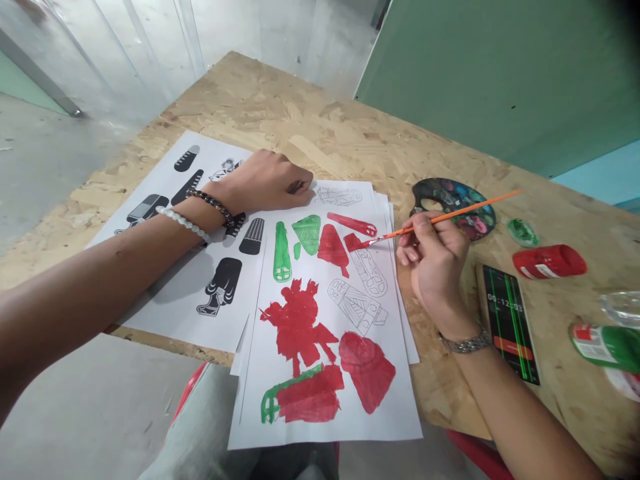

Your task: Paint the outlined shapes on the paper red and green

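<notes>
Head view: paintbrush (465, 211) over paper (380, 427), phone (511, 313) reading 00:12:03.

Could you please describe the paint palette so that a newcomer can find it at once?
Start with the wooden table, then find the right hand holding an orange paintbrush. Just beyond that hand, partly behind the paintbrush, lies the paint palette. Unlike the red jar and the phone nearby, it is dark and rounded, with a hole and smears of several colours.
</notes>
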Demonstrator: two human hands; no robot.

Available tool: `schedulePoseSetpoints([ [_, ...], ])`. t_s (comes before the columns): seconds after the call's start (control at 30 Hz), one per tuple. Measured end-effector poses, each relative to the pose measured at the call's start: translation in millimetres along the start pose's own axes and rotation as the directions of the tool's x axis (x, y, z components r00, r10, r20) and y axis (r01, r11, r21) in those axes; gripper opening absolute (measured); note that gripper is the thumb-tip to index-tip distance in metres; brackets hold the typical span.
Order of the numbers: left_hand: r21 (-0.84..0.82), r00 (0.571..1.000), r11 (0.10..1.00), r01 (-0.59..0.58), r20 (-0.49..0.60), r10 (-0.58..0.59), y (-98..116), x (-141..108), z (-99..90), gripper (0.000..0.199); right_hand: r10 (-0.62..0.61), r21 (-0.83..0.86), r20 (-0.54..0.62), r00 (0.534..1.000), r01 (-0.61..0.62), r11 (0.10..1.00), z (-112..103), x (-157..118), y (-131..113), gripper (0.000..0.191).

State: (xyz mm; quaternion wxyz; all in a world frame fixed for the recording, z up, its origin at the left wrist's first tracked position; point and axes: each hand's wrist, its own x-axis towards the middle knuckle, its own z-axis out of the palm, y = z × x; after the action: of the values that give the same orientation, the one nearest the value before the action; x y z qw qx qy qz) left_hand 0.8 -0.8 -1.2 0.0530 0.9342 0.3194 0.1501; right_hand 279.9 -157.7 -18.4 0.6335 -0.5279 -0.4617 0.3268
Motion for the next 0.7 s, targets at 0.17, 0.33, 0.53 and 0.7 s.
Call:
schedulePoseSetpoints([
  [0.17,0.019,0.997,0.999,0.050,0.051,-0.051,5,2,-4.6,0.034,-0.008,0.018,-0.028,1.000,0.008,1.000,-1,1,1,0.028],
  [0.33,0.019,0.997,0.998,0.052,0.057,-0.053,8,2,-7.5,0.035,-0.004,0.044,-0.057,0.998,0.006,0.999,2,0,-4,0.029],
  [0.53,0.022,0.994,0.998,0.065,0.081,-0.067,10,1,-10.2,0.034,0.028,0.071,-0.106,0.994,-0.020,0.997,5,-2,-11,0.029],
  [0.7,0.022,0.994,0.997,0.071,0.083,-0.073,11,0,-11.0,0.034,0.002,0.029,-0.077,0.997,0.000,1.000,5,-2,-9,0.027],
])
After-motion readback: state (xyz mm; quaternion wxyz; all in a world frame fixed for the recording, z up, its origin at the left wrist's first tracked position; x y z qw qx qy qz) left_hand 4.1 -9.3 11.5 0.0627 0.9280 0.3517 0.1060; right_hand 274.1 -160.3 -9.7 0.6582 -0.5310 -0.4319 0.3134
